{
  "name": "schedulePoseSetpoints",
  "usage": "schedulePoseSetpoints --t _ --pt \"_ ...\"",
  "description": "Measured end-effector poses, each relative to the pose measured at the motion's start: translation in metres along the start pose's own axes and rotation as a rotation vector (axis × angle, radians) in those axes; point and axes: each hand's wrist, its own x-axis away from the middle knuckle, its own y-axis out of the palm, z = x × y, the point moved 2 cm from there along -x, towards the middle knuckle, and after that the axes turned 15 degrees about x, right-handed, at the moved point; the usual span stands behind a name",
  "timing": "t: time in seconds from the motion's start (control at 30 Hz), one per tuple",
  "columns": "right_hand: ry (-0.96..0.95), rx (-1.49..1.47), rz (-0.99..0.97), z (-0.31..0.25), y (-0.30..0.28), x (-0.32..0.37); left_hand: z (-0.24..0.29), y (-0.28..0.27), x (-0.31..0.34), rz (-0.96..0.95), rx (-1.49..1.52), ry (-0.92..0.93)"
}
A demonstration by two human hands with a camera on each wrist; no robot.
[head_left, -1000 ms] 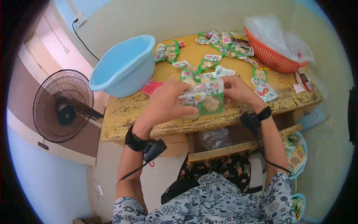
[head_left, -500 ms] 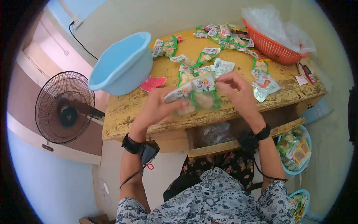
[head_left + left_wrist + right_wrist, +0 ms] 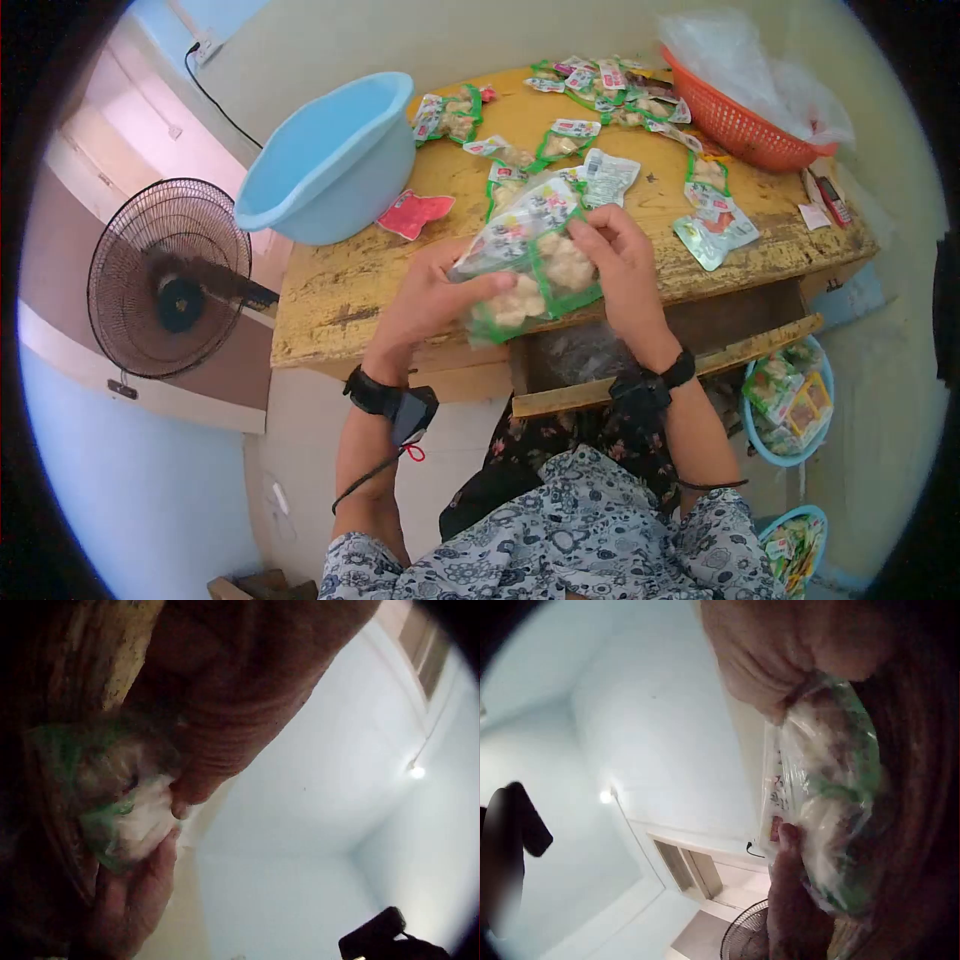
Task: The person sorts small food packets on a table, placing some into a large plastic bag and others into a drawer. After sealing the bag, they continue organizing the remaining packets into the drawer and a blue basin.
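Observation:
In the head view, two green-edged clear packets (image 3: 568,262) with pale pieces inside are held side by side above the table's front edge. The left hand (image 3: 433,298) grips their left side, thumb on top. At the right side the right hand (image 3: 622,272) pinches the packets, thumb on the front. The left wrist view shows the packets (image 3: 142,825) between both hands, dark and blurred. In the right wrist view the packets (image 3: 825,817) bulge, with the left thumb pressed on one. More packets (image 3: 505,185) lie on the table just behind.
A blue basin (image 3: 330,160) stands at the table's left, a red packet (image 3: 415,213) beside it. Further packets (image 3: 600,85) lie at the back, near a red basket (image 3: 735,120) with plastic bags. Below are an open drawer (image 3: 600,392) and a filled tub (image 3: 790,400); a fan (image 3: 170,280) stands left.
The held packets have tilted and come lower, toward the body, their pale contents facing up. The right hand has moved from their top edge down onto their right side.

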Motion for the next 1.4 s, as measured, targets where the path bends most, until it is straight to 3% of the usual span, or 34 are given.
schedulePoseSetpoints --t 0.23,0.5,0.6,0.7,0.83,0.87,0.97,1.0,1.07,1.1,1.13,1.2,1.4 --pt "0.069 -0.340 0.109 0.000 0.012 0.006 -0.008 0.001 0.005 -0.029 0.026 0.030" --pt "-0.006 -0.168 0.212 -0.014 0.011 0.020 -0.033 0.013 0.012 0.231 0.145 0.081" --pt "-0.090 -0.175 0.151 -0.031 0.001 0.025 -0.032 0.025 0.018 0.219 0.386 0.103" --pt "-0.161 -0.084 0.096 -0.036 -0.016 0.029 -0.036 0.029 0.024 0.188 0.315 0.054" --pt "-0.100 0.075 0.147 -0.034 -0.051 0.038 -0.024 0.044 0.025 0.029 0.086 0.054" --pt "-0.198 0.169 0.204 -0.039 -0.064 0.040 -0.017 0.046 0.026 -0.029 -0.039 0.047" --pt "-0.368 0.434 0.060 -0.078 -0.096 0.055 -0.003 0.068 0.030 -0.266 -0.348 0.097" --pt "-0.530 0.715 -0.034 -0.094 -0.105 0.061 -0.001 0.081 0.028 -0.376 -0.434 0.135" --pt "-0.387 0.637 -0.286 -0.093 -0.110 0.080 -0.005 0.103 0.029 -0.501 -0.532 0.260" --pt "-0.427 0.705 -0.355 -0.095 -0.112 0.090 -0.008 0.115 0.031 -0.571 -0.564 0.331" --pt "-0.461 0.769 -0.434 -0.093 -0.115 0.099 -0.008 0.126 0.031 -0.610 -0.560 0.278" --pt "-0.392 0.832 -0.411 -0.085 -0.129 0.118 -0.008 0.147 0.032 -0.659 -0.570 0.166" --pt "-0.066 0.763 -0.290 -0.058 -0.162 0.179 -0.039 0.196 0.026 -0.763 -0.582 0.210"
